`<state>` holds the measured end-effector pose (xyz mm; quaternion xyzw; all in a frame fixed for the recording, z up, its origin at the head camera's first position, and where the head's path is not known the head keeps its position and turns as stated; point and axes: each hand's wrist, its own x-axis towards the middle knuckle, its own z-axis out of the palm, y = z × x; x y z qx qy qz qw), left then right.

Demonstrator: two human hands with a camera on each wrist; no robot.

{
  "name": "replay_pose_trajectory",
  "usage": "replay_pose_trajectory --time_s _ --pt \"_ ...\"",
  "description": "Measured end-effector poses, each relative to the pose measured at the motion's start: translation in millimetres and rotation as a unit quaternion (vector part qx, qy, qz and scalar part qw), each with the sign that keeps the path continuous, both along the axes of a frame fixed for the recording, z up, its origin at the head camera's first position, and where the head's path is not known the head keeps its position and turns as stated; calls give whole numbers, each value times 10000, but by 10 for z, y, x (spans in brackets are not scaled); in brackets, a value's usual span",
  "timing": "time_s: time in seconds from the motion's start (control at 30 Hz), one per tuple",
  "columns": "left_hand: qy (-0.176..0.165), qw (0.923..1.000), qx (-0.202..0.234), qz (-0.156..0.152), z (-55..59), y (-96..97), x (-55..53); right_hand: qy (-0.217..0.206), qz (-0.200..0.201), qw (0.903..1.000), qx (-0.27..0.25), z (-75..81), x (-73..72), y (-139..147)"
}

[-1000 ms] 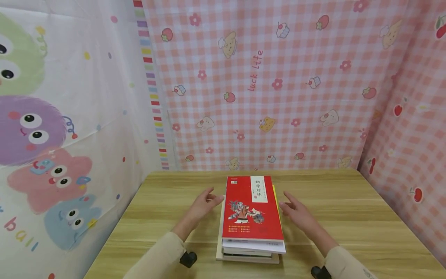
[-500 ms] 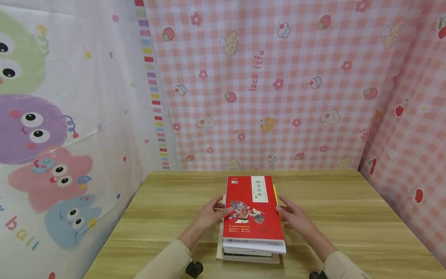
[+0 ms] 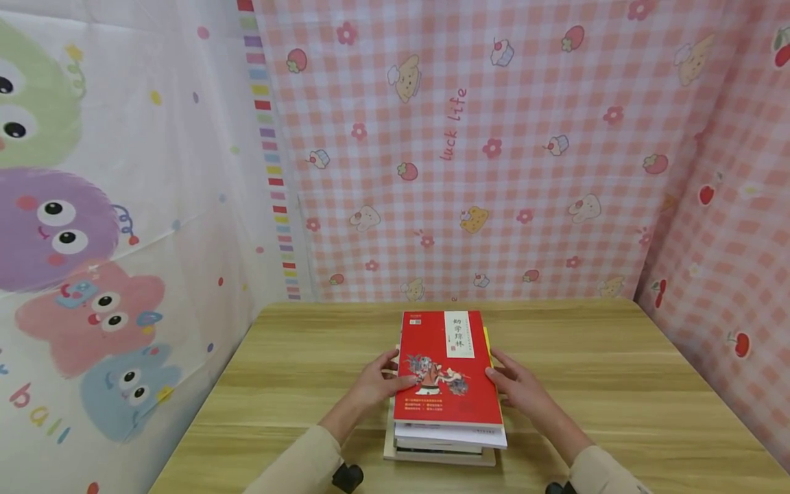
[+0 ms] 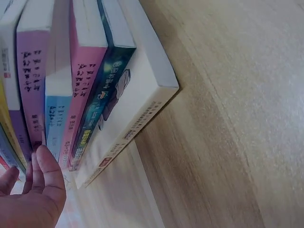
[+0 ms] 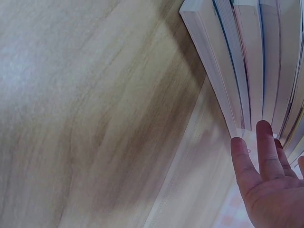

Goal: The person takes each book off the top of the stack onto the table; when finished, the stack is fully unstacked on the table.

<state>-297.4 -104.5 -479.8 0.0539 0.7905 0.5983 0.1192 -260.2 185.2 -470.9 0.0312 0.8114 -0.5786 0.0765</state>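
A red book (image 3: pixel 448 405) with a white title label lies on top of a stack of several books on the table. My left hand (image 3: pixel 376 381) is at the stack's left side, its thumb over the red cover. In the left wrist view, the left fingers (image 4: pixel 49 171) reach up to a purple book spine (image 4: pixel 32 95). At the opposite side, my right hand (image 3: pixel 517 383) has its thumb at the red book's right edge. The right wrist view shows the right fingers (image 5: pixel 268 154) extended close to the page edges (image 5: pixel 249 57); whether they touch is unclear.
The wood-grain table (image 3: pixel 296 398) extends on both sides of the stack. A pink checked curtain (image 3: pixel 531 185) hangs behind it, and a white cartoon-print curtain (image 3: pixel 197 178) hangs at the left. The cream bottom book (image 4: pixel 135 128) protrudes beyond the books above it.
Both hands have moved inward to the sides of the stack. The left thumb has come over the red cover, and the right thumb to its right edge. The stack has not visibly moved.
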Motion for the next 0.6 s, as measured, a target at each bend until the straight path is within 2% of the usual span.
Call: replay_pose_trajectory --time_s 0.2,0.47,0.6 --pt "-201 9991 361 -51 -2 -78 7 65 50 10000 20 -8 3 5" --pt "-104 9983 536 -181 2 -132 4 6 67 10000 66 -19 -4 1" --pt "-271 9978 570 -186 20 -152 13 1 67 10000 -23 -22 2 -8"
